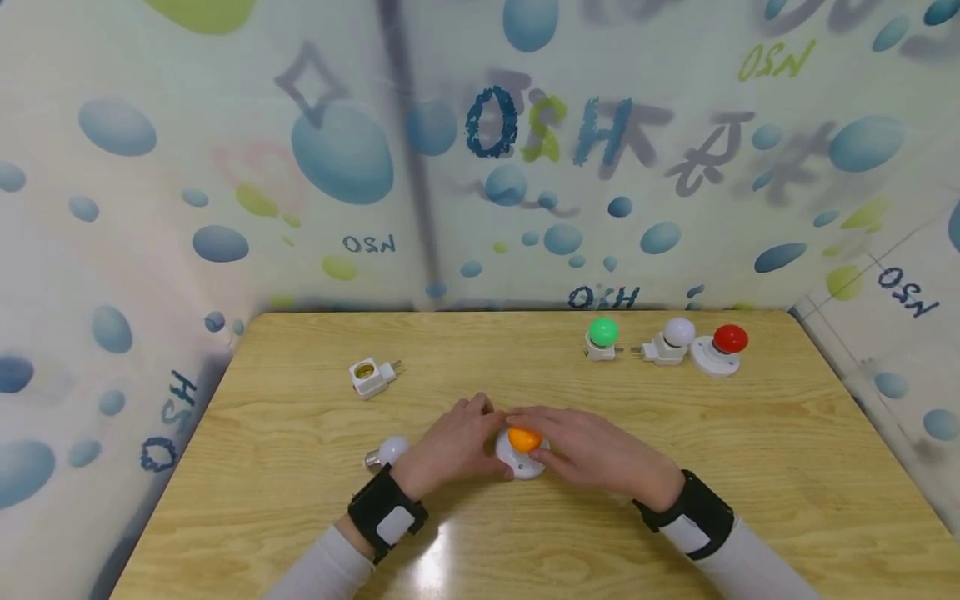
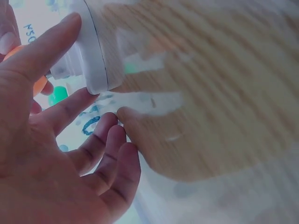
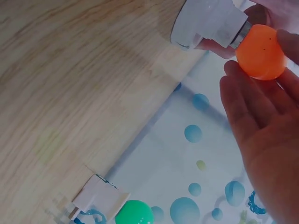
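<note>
In the head view, an orange light bulb [image 1: 525, 439] stands in a round white lamp holder [image 1: 522, 467] on the table. My left hand [image 1: 459, 443] holds the holder by its rim, thumb and index finger on opposite sides in the left wrist view. With my right hand [image 1: 596, 450] I pinch the orange bulb [image 3: 260, 53] between thumb and fingers. A strip of its metal screw thread [image 3: 241, 35] shows above the holder's collar. Beside my left wrist lies a loose white bulb [image 1: 392, 451], its metal base pointing left.
An unfilled white plug-in socket [image 1: 370, 377] lies at back left on the wooden table [image 1: 480, 358]. Along the back right stand a green bulb [image 1: 603, 332], a white bulb [image 1: 678, 332] and a red bulb [image 1: 730, 338], each in a white holder. A patterned curtain hangs behind.
</note>
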Available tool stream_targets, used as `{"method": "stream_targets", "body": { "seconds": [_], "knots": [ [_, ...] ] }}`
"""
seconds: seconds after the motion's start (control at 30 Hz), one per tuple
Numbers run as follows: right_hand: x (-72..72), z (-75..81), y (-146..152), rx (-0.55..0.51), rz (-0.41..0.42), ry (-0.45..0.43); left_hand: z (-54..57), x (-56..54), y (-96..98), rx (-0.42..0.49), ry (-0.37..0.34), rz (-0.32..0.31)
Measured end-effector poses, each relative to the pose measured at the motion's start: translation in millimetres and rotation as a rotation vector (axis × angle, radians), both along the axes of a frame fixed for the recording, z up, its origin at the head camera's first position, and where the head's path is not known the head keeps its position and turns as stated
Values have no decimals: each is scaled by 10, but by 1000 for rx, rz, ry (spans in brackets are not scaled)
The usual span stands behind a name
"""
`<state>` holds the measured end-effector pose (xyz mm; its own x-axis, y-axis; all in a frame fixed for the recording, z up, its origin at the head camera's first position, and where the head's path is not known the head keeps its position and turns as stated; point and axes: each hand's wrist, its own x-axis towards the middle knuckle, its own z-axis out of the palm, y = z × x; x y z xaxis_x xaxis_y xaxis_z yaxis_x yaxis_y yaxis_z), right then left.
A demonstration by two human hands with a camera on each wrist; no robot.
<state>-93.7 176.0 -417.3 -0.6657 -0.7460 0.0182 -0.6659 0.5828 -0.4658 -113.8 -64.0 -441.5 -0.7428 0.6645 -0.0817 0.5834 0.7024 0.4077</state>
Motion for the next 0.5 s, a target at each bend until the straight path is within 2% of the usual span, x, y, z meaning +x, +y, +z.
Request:
{"method": "stream_targets", "body": {
  "seconds": [0.23, 0.37, 0.5],
  "knots": [
    [-22, -27, 6, -27, 36, 30, 0, -52, -9, -18, -57, -33],
    [-19, -34, -3, -25, 27, 44, -31, -74, 1, -9, -48, -27],
    [-8, -56, -9, -35, 7, 93, -69, -80, 10, 13, -35, -11]
  ]
}}
